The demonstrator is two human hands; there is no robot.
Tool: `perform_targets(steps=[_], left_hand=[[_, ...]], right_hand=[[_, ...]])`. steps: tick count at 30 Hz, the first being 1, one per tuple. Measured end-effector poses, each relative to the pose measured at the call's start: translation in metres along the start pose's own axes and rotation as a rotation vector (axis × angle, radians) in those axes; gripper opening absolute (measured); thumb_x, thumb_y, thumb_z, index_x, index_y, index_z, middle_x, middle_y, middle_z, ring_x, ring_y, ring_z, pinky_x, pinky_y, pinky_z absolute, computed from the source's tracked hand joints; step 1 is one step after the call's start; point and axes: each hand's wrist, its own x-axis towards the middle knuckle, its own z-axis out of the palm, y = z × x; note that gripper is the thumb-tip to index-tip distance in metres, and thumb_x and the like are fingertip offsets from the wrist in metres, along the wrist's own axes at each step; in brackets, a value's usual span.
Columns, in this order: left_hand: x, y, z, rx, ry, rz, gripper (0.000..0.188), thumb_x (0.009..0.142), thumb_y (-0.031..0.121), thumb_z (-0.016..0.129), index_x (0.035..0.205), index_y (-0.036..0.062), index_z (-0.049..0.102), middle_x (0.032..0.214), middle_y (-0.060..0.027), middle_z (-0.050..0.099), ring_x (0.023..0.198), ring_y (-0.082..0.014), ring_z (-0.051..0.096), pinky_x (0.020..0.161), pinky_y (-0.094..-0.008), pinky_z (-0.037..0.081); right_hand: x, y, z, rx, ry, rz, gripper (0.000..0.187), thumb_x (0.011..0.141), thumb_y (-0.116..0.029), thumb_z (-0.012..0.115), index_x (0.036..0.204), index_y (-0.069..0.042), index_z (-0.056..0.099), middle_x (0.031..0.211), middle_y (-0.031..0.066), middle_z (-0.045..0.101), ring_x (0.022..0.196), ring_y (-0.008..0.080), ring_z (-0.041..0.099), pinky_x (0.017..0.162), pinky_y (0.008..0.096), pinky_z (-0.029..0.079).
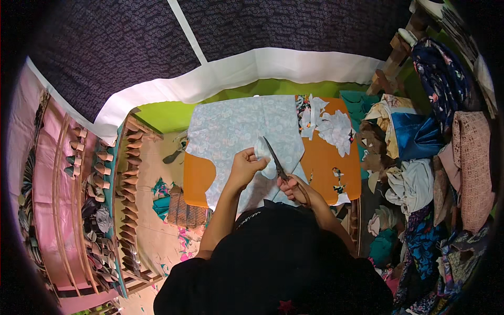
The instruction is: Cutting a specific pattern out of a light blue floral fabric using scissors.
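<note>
1. An orange table (336, 157) stands on a scrap-strewn floor, with fabric piles (430, 173) at the right and a dark curtain behind.
2. The scissors (277, 160) lie over pale printed cloth (236, 126), long axis diagonal, tips pointing up-left.
3. The left hand (247, 165) pinches a soft, curled cloth piece (265, 152); the right hand (296, 189) grips the scissor handles.

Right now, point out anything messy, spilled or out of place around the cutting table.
Loose white and floral fabric offcuts litter the orange table right of the pale blue patterned cloth. More coloured scraps lie on the floor at left. Nothing looks damaged.
</note>
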Motion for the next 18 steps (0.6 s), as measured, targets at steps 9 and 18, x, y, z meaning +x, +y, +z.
perform_targets(steps=[9, 18], left_hand=[[0.001, 0.000, -0.001, -0.048, -0.009, -0.007, 0.020, 0.071, 0.001, 0.059, 0.090, -0.0043, 0.056, 0.077, -0.0062, 0.061, 0.064, -0.0079, 0.056, 0.058, -0.0200, 0.044], [0.000, -0.003, 0.001, -0.028, -0.029, -0.026, 0.022, 0.071, 0.001, 0.060, 0.092, -0.0046, 0.055, 0.078, -0.0070, 0.061, 0.063, -0.0075, 0.056, 0.056, -0.0192, 0.044]], right_hand=[[-0.003, -0.005, 0.003, -0.079, 0.020, 0.021, 0.026, 0.078, -0.033, 0.048, 0.081, -0.008, 0.041, 0.059, -0.0085, 0.030, 0.045, 0.0012, 0.024, 0.039, 0.0158, 0.021], [-0.001, -0.004, 0.004, -0.042, 0.031, -0.017, 0.032, 0.081, -0.040, 0.045, 0.082, -0.009, 0.040, 0.058, -0.0078, 0.028, 0.046, 0.0011, 0.024, 0.040, 0.0153, 0.021]])
